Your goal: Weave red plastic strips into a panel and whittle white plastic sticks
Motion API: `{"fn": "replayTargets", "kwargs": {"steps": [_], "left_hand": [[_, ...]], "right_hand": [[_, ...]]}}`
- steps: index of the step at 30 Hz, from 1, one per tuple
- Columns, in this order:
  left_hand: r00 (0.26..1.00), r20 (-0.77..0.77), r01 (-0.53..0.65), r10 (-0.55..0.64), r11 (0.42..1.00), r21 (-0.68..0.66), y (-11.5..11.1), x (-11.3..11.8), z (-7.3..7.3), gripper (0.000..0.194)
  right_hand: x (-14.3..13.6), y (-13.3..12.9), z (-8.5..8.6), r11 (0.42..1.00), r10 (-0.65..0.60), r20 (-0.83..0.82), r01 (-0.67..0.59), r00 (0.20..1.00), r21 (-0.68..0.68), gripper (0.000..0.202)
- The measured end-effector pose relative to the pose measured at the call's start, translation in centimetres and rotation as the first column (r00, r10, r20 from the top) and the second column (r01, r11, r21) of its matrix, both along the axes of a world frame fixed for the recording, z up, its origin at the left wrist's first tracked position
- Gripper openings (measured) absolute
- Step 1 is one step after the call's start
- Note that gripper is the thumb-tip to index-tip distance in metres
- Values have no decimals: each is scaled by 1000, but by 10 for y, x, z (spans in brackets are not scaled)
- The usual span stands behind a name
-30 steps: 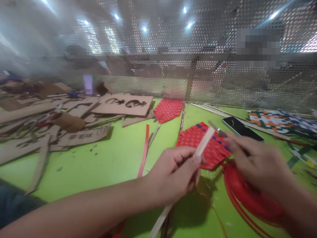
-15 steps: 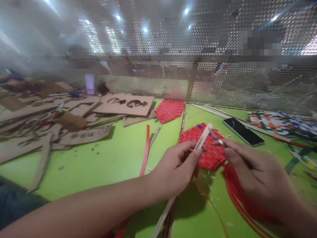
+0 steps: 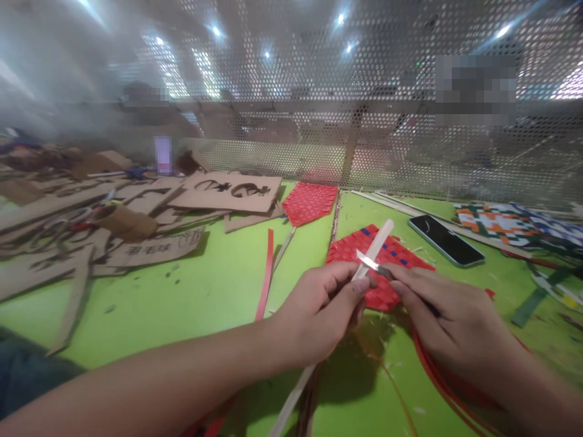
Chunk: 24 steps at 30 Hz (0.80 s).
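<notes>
My left hand [image 3: 325,309] pinches a pale, flat wooden strip [image 3: 381,238] whose rounded end points up and away. The strip's long tail passes below that hand toward the bottom edge. My right hand [image 3: 449,303] grips a small metal blade [image 3: 370,261], which lies across the strip just beyond my left fingertips. Beneath both, on the green table [image 3: 218,309], rests a red woven piece [image 3: 410,258] with a few blue squares, partly hidden by the hands. Coiled red cord [image 3: 430,370] lies under my right wrist.
Cut cardboard [image 3: 225,191] and a cardboard tube [image 3: 125,221] clutter the left. A second red woven piece [image 3: 311,203] lies near the perforated screen [image 3: 273,152]. To the right are a phone [image 3: 446,241], an orange-green woven piece [image 3: 498,224] and green strips [image 3: 531,306].
My right hand has moved left, bringing the blade from beside the strip to across it. My left hand keeps hold of the strip, nearly in place.
</notes>
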<state>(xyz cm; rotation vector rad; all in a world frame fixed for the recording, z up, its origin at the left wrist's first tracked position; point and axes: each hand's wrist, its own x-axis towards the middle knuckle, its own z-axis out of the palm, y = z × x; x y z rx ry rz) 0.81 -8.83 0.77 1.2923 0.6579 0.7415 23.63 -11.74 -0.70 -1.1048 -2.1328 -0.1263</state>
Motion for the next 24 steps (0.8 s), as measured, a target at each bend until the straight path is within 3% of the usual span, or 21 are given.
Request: {"fn": "replayTargets", "kwargs": {"steps": [4,7,9,11,13,15,18,24], "left_hand": [[1000,15,-12,12,1000,-6,-3,-1,5,32],[1000,15,17,-17,1000,8,-11,-2,6,29],[998,0,56,-56,998,41,-16,-3,6,28],[999,-17,43,-42,997,69,-15,-2,5,31],[999,-45,-5,8,997,73,-11,0,3,32],[997,-61,-35,38,998,53,-4,2,1,32],[997,-75,-19,21,999,30,1,3,-3,33],[999,2,41,-41,999,-16,-2,2,-3,33]], "right_hand": [[11,6,3,997,-61,32,59,998,42,29],[37,14,9,966,-250,-2,249,968,66,29],[52,17,14,906,-409,-109,417,906,71,30],[55,16,17,884,-446,-206,465,871,51,32],[45,11,17,932,-345,-198,359,917,40,30],[26,5,13,986,-160,-94,163,983,27,28],[2,-1,6,999,35,8,-35,999,-18,29],[1,-1,4,1000,8,61,-9,998,20,28]]}}
